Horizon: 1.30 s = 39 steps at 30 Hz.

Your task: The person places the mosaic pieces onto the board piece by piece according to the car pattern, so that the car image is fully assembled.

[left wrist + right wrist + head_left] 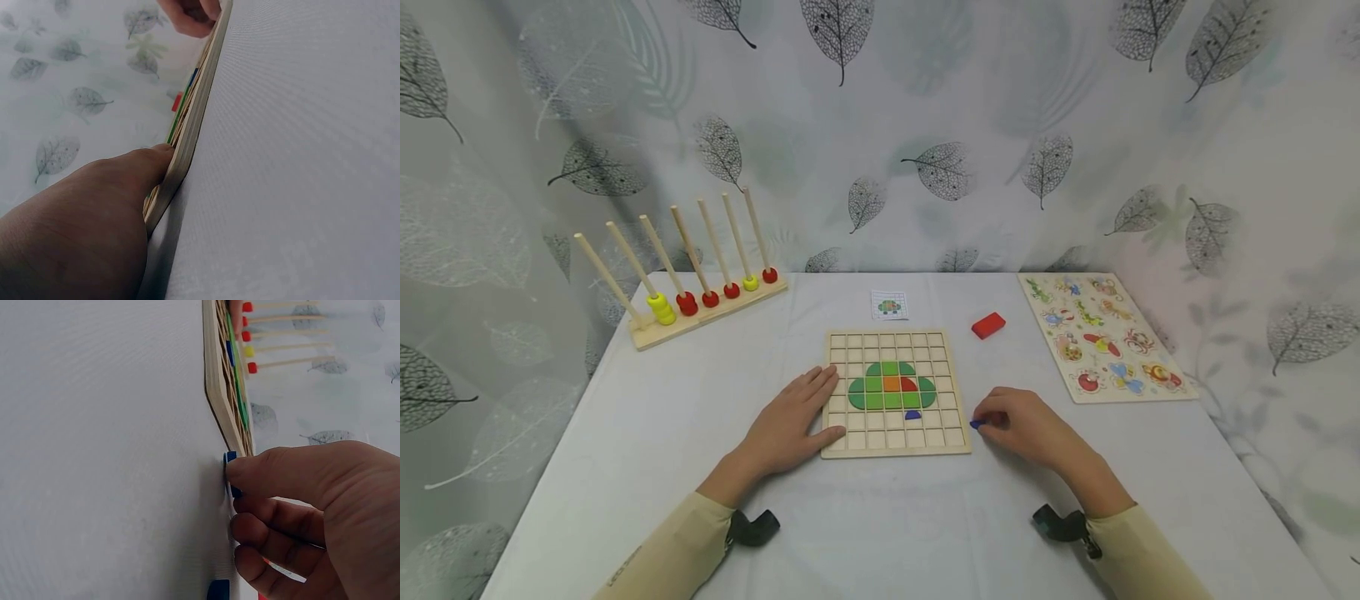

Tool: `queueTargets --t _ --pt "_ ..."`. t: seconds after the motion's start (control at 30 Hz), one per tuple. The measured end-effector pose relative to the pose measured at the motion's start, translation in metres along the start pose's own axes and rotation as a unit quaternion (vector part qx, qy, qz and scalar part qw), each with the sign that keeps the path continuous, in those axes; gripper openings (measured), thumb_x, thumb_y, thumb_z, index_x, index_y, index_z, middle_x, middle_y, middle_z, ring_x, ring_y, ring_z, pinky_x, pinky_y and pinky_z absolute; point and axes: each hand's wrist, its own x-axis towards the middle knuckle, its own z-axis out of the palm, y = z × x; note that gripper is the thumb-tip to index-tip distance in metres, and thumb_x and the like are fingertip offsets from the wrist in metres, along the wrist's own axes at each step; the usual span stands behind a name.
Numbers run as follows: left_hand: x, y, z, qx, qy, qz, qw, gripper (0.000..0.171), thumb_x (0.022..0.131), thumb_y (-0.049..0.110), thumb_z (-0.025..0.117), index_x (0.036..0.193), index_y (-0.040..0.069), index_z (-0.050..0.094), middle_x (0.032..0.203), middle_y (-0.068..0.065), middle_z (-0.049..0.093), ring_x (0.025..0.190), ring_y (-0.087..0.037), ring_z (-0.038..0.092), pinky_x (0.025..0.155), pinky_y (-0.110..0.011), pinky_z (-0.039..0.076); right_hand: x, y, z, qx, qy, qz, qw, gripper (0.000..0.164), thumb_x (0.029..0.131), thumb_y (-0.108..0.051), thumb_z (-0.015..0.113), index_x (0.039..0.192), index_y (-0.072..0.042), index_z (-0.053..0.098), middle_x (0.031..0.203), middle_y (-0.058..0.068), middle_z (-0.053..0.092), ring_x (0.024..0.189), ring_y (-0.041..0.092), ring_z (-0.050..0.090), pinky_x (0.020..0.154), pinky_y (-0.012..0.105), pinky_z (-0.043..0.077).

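Note:
My left hand [790, 422] lies with fingers extended along the left edge of a wooden grid board [895, 454]. Its thumb rests at the board's near left corner. Several green tiles [874, 384], an orange square [891, 383] and a red rounded tile [909, 384] form a turtle-like shape in the grid. A blue half-round tile [913, 415] sits below that shape. Just right of the board, my right hand [1026, 425] pinches a small blue piece [232, 475] between thumb and forefinger, close over the white cloth. The other fingers curl loosely beneath.
A small picture card [890, 305] lies behind the board, with a red block [988, 325] to its right. A bead stand [715, 313] with upright pegs is at back left, an animal puzzle board [1108, 337] at right. Another blue piece [219, 590] shows low in the right wrist view.

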Motion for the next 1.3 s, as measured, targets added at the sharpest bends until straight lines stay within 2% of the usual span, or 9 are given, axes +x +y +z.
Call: queueTargets --t 0.4,0.73,0.97,1.17,1.3 --pt "0.0 0.0 0.0 -0.003 0.003 0.005 1.0 0.089 0.104 0.055 0.065 0.169 0.002 0.035 0.176 -0.011 0.03 0.163 -0.031 0.024 0.131 -0.048 0.024 0.002 -0.004 -0.003 0.001 0.016 -0.01 1.0 0.018 0.091 -0.009 0.088 0.105 -0.019 0.083 0.098 -0.014 0.069 0.087 0.009 0.06 0.079 0.031 0.059" --pt "-0.001 0.001 -0.001 -0.007 0.004 0.003 1.0 0.089 0.104 0.054 0.066 0.169 0.002 0.035 0.177 -0.01 0.028 0.163 -0.031 0.024 0.131 -0.049 0.024 0.005 -0.018 -0.009 0.004 0.024 -0.034 0.999 0.02 0.091 -0.009 0.089 0.107 -0.019 0.082 0.099 -0.015 0.069 0.088 0.011 0.062 0.078 0.03 0.059" --pt "0.0 -0.001 0.001 -0.007 0.004 0.005 1.0 0.089 0.104 0.055 0.065 0.169 0.002 0.035 0.177 -0.01 0.028 0.163 -0.031 0.024 0.131 -0.049 0.025 0.01 -0.028 -0.011 0.005 0.026 -0.044 0.999 0.02 0.091 -0.011 0.089 0.108 -0.02 0.082 0.099 -0.015 0.068 0.089 0.013 0.063 0.079 0.034 0.061" --pt "0.0 -0.002 0.001 -0.009 0.003 0.005 0.9999 0.089 0.104 0.057 0.064 0.169 0.003 0.034 0.177 -0.01 0.029 0.163 -0.031 0.023 0.131 -0.049 0.024 0.016 -0.037 -0.011 0.008 0.029 -0.064 0.997 0.02 0.091 -0.009 0.09 0.105 -0.02 0.082 0.098 -0.014 0.068 0.088 0.011 0.062 0.078 0.036 0.061" --pt "-0.001 -0.002 0.001 -0.006 0.002 0.004 1.0 0.09 0.104 0.057 0.064 0.169 0.002 0.034 0.177 -0.011 0.029 0.163 -0.032 0.023 0.131 -0.049 0.024 0.019 -0.042 -0.009 0.009 0.029 -0.073 0.997 0.019 0.091 -0.009 0.09 0.103 -0.02 0.081 0.097 -0.014 0.067 0.087 0.01 0.061 0.076 0.033 0.06"
